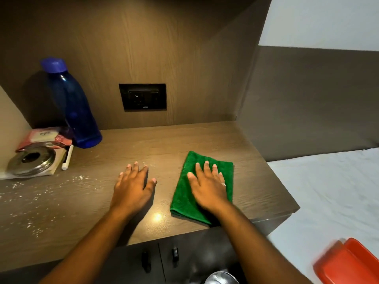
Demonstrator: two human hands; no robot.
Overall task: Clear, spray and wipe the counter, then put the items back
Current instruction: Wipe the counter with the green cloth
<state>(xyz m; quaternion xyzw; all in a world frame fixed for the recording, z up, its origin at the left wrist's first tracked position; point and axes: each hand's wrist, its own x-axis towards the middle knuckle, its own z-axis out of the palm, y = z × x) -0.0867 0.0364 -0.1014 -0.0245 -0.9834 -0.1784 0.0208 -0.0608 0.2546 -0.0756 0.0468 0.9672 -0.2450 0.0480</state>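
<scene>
Resting flat under the right hand (209, 188), the green cloth (202, 187) lay folded on the counter (143, 144) at centre-right of the frame, the hand's fingers (207, 167) spread apart across its upper half. The left hand (133, 186) lay palm-down on bare counter just left of the cloth, fingers splayed and gripping nothing. At upper left stood a capped blue bottle (75, 111), contents indiscernible, beside a steel lid (31, 162) and white marker (68, 157); white specks (41, 191) dotted the left counter.
</scene>
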